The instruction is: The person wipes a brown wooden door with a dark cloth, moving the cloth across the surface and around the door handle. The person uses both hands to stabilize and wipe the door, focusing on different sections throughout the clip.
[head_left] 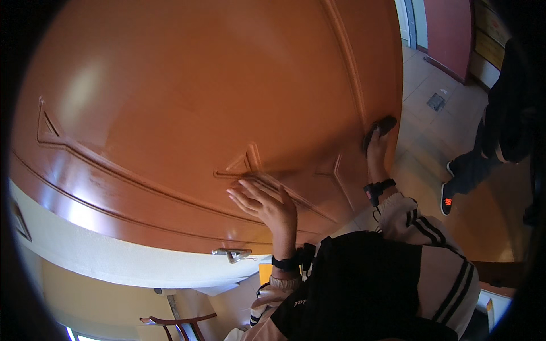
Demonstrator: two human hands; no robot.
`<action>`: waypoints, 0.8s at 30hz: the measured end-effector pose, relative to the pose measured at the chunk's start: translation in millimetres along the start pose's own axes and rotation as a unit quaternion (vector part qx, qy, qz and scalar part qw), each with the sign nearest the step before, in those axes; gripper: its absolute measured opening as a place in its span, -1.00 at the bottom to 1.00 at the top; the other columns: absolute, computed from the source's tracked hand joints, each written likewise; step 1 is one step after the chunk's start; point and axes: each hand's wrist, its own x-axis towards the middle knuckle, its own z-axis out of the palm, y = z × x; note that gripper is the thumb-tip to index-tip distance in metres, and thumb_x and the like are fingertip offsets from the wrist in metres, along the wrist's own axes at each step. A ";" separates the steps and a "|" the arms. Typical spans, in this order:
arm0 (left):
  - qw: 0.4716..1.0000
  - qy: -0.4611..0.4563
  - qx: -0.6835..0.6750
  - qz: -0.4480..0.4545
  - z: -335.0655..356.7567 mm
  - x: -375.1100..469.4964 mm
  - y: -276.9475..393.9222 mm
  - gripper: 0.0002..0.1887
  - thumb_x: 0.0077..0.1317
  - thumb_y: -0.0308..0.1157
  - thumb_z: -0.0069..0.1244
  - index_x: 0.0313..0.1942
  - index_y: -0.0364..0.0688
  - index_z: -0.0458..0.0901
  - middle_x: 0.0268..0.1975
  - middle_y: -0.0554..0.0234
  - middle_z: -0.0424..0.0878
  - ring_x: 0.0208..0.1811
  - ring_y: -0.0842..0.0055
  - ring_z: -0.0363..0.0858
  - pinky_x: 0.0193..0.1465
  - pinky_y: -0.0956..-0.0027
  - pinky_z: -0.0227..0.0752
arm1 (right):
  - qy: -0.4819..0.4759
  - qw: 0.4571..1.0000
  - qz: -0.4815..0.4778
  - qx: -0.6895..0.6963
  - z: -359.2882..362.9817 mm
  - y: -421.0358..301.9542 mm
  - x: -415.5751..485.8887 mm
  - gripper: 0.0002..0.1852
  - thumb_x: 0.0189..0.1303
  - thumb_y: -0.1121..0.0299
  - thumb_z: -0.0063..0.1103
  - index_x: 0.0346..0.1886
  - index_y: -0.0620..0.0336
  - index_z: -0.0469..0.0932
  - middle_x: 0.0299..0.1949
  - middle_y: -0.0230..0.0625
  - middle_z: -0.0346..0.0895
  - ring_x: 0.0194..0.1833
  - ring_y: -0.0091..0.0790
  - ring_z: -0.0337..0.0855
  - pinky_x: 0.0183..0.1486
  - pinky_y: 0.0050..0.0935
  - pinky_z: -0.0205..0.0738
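Observation:
A large reddish-brown door (pixel 256 93) with raised moulding fills most of the view before me. My right hand (pixel 377 147) is closed around a dark oblong object (pixel 387 124), held at the door's right-hand side. Whether that object is a brush or a pad cannot be told. My left hand (pixel 268 206) is spread, palm towards the lower part of the door, just under a triangular moulding (pixel 251 160). It holds nothing, and whether its fingers touch the surface is unclear. A silver lever handle (pixel 232 254) sits at the door's lower edge, left of my left wrist.
Another person in dark trousers (pixel 469 170) stands on the tiled floor at the right. A small floor drain (pixel 436 102) lies beyond. A wooden chair (pixel 183 319) is at lower left, beside a pale wall (pixel 140 264). A red-brown pillar (pixel 448 38) rises at upper right.

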 end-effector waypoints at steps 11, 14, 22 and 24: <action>0.997 -0.054 -0.059 -0.004 43.2 -11.9 49.8 0.03 0.15 -0.39 0.20 0.48 -0.42 -0.19 0.47 -0.57 -0.39 0.51 -0.36 -0.40 0.48 -0.29 -0.28 | 0.010 0.860 -0.450 -0.242 5.4 -89.5 18.3 -0.53 0.38 0.27 0.09 0.26 0.34 0.40 0.49 0.11 0.05 0.50 0.22 -0.05 0.40 0.17 -0.06; 0.997 -0.043 -0.053 -0.027 52.5 -7.8 85.7 0.04 0.15 -0.37 0.21 0.48 -0.41 -0.17 0.47 -0.56 -0.39 0.51 -0.36 -0.40 0.48 -0.30 -0.28 | -0.004 0.848 -0.473 -0.238 -15.1 -104.8 44.7 -0.60 0.29 0.32 0.18 0.14 0.30 0.52 0.47 0.04 0.14 0.50 0.18 -0.02 0.37 0.20 -0.09; 0.997 -0.066 -0.033 -0.020 82.5 -16.1 151.1 0.03 0.15 -0.26 0.25 0.46 -0.45 -0.08 0.47 -0.58 -0.30 0.51 -0.36 -0.33 0.50 -0.16 -0.16 | -0.087 0.788 -0.520 -0.319 -60.4 -26.0 18.1 -0.59 0.21 0.20 0.31 0.08 0.19 0.58 0.47 -0.09 0.08 0.50 0.15 -0.06 0.28 0.23 -0.05; 0.997 -0.070 -0.006 -0.031 85.4 -16.3 154.6 0.02 0.15 -0.26 0.25 0.45 -0.46 -0.06 0.48 -0.57 -0.29 0.51 -0.36 -0.31 0.50 -0.17 -0.14 | -0.118 0.793 -0.483 -0.353 -62.8 -16.7 12.6 -0.60 0.23 0.19 0.28 0.06 0.20 0.60 0.47 -0.10 0.08 0.50 0.13 -0.05 0.26 0.27 -0.05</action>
